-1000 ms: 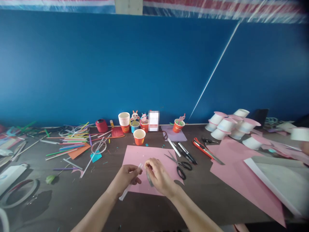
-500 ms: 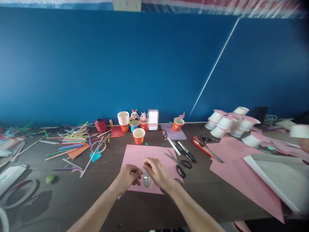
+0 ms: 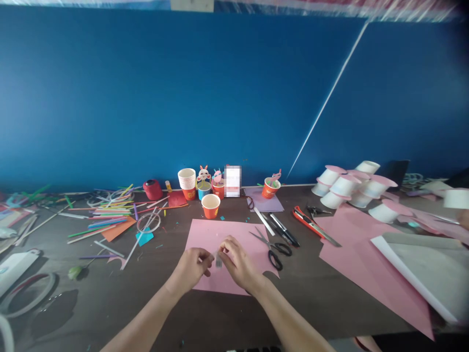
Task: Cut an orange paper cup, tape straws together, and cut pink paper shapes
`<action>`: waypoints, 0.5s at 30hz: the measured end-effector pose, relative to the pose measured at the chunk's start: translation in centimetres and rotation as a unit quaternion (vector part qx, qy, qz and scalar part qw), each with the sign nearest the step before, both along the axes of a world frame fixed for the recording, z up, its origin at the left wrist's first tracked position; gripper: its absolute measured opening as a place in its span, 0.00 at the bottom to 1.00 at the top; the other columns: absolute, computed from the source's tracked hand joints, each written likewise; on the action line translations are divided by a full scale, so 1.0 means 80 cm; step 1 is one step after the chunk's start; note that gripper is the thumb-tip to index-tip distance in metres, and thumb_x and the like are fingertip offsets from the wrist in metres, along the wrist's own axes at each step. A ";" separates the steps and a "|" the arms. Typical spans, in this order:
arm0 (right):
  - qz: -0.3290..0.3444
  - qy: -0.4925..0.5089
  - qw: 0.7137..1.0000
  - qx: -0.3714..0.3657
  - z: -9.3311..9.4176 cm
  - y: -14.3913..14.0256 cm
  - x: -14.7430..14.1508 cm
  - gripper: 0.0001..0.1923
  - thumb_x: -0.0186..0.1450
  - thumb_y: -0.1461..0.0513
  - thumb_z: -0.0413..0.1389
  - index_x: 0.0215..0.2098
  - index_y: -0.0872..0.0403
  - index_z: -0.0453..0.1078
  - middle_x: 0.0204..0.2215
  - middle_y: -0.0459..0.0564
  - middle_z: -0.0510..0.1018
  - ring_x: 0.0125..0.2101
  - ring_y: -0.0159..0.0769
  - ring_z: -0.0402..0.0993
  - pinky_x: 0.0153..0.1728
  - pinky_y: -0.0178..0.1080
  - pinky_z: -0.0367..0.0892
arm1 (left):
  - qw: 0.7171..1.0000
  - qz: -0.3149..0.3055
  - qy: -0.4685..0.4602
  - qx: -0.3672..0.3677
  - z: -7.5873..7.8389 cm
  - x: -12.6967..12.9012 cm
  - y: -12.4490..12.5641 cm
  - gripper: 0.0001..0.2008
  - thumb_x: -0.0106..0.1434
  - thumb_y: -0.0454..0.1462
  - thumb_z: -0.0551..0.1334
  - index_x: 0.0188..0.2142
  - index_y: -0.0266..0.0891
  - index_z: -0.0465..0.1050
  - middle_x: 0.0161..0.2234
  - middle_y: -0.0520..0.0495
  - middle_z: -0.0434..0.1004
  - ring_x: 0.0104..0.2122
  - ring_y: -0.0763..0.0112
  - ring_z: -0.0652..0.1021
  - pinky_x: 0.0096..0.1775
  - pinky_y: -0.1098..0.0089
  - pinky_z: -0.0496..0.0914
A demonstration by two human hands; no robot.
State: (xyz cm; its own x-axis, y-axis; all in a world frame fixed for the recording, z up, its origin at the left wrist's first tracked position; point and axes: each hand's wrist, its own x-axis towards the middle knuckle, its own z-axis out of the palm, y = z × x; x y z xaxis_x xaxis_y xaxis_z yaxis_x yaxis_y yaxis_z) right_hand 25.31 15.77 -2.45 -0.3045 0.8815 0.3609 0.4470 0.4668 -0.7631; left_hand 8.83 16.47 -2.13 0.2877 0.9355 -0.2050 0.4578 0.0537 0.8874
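A small roll of clear tape (image 3: 219,260) is between my two hands, turned nearly edge-on. My right hand (image 3: 236,264) pinches it near the top with thumb and fingers. Close on its left side is my left hand (image 3: 192,268), the fingers pinched together; whatever lies between these fingertips is too small to make out. Both hands are over a pink paper sheet (image 3: 208,232) on the dark table. Black-handled scissors (image 3: 274,248) lie partly on the sheet's right edge, with the blades pointing away to the left.
An orange paper cup (image 3: 211,209) stands behind the sheet, near decorated cups and a cup stack (image 3: 187,181). Pens (image 3: 281,229) and a red utility knife (image 3: 311,224) lie right. Coloured straws (image 3: 110,215) spread left. White cups (image 3: 344,186) and pink paper (image 3: 370,259) occupy the far right.
The tape roll has turned from showing its round side to nearly edge-on and sits slightly higher. My hands keep nearly the same place, still pinched close together.
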 end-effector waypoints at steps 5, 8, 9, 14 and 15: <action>0.030 0.082 0.996 -0.015 -0.009 -0.002 -0.001 0.06 0.63 0.64 0.43 0.30 0.54 0.58 0.31 0.49 0.63 0.34 0.34 0.61 0.38 0.38 0.60 | 0.995 -0.008 0.068 0.067 0.010 -0.001 0.005 0.15 0.55 0.43 0.53 0.22 0.36 0.72 0.18 0.47 0.74 0.19 0.70 0.74 0.25 0.74 0.60; 0.012 0.118 0.993 -0.023 -0.015 -0.004 -0.003 0.06 0.64 0.62 0.43 0.30 0.54 0.58 0.31 0.49 0.64 0.34 0.34 0.61 0.38 0.39 0.60 | 0.991 -0.013 0.091 0.092 0.014 -0.002 0.004 0.14 0.55 0.42 0.53 0.22 0.37 0.72 0.17 0.48 0.74 0.18 0.71 0.72 0.25 0.75 0.60; 0.003 0.127 0.991 -0.032 -0.017 -0.005 -0.005 0.07 0.64 0.62 0.43 0.30 0.54 0.58 0.31 0.49 0.64 0.34 0.34 0.62 0.37 0.39 0.60 | 0.992 -0.015 0.091 0.090 0.014 -0.002 0.004 0.14 0.54 0.42 0.54 0.22 0.37 0.72 0.17 0.48 0.74 0.18 0.72 0.72 0.25 0.75 0.59; -0.044 0.186 0.977 -0.099 -0.031 -0.011 -0.020 0.10 0.65 0.59 0.40 0.30 0.55 0.57 0.28 0.47 0.66 0.27 0.30 0.62 0.29 0.34 0.60 | 0.998 -0.044 0.044 0.028 0.020 0.001 0.002 0.14 0.53 0.43 0.55 0.23 0.35 0.72 0.18 0.48 0.74 0.19 0.71 0.74 0.24 0.75 0.61; -0.055 0.197 0.974 -0.101 -0.034 -0.012 -0.023 0.10 0.65 0.58 0.40 0.30 0.55 0.56 0.27 0.47 0.66 0.26 0.29 0.62 0.29 0.33 0.60 | 0.998 -0.046 0.030 0.008 0.020 0.001 0.002 0.14 0.52 0.43 0.55 0.23 0.35 0.72 0.19 0.48 0.74 0.19 0.71 0.74 0.23 0.75 0.61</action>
